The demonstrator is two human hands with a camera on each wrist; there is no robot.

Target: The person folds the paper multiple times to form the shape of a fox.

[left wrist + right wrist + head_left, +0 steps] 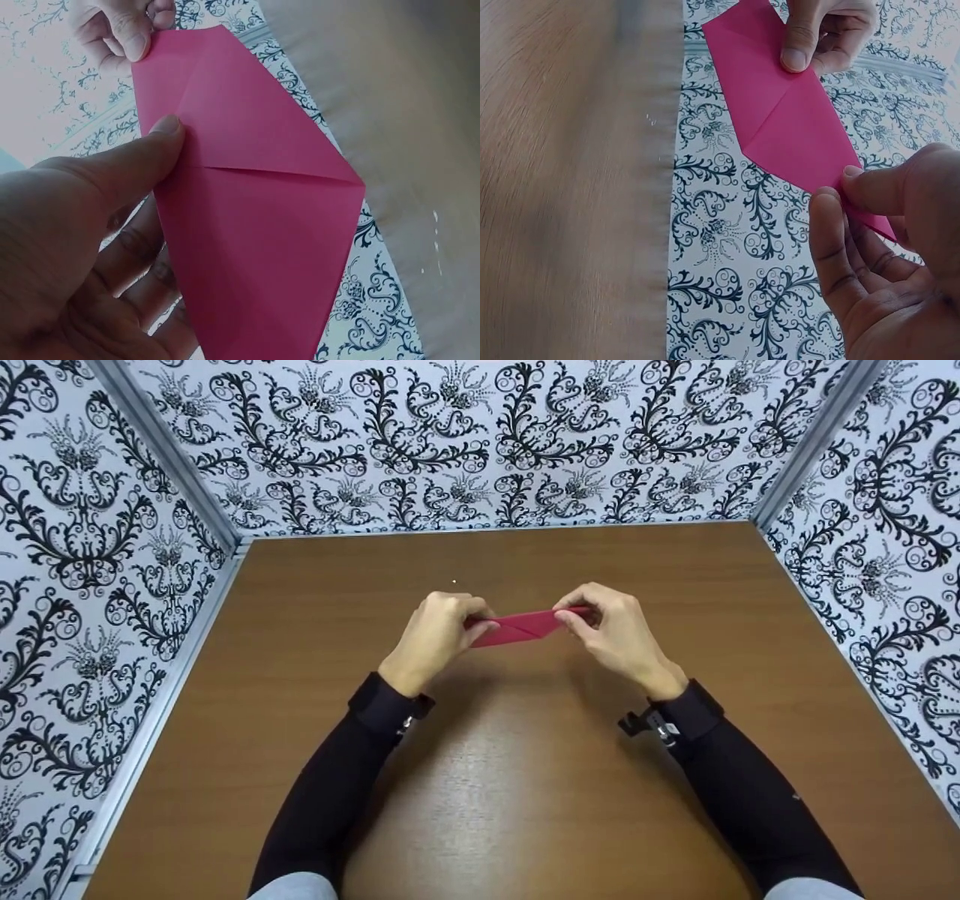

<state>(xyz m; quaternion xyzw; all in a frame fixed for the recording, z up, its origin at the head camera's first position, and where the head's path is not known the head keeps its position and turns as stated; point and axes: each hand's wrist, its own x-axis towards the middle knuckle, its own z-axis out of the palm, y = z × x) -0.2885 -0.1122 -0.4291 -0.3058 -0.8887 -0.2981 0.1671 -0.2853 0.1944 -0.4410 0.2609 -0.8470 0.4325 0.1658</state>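
My left hand (pixel 437 631) and right hand (pixel 616 631) each pinch one folded, angular sheet of crimson-pink paper (pixel 525 627) between thumb and fingers, holding it above the brown wood-grain table (pixel 480 810). The head view foreshortens the paper to a narrow strip; both wrist views disclose its broad face, with a fold line (pixel 281 174) running to a pointed corner.

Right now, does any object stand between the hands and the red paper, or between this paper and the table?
Nothing visible does: the left hand and the right hand both hold the red paper directly, and no other object shows between it and the table.
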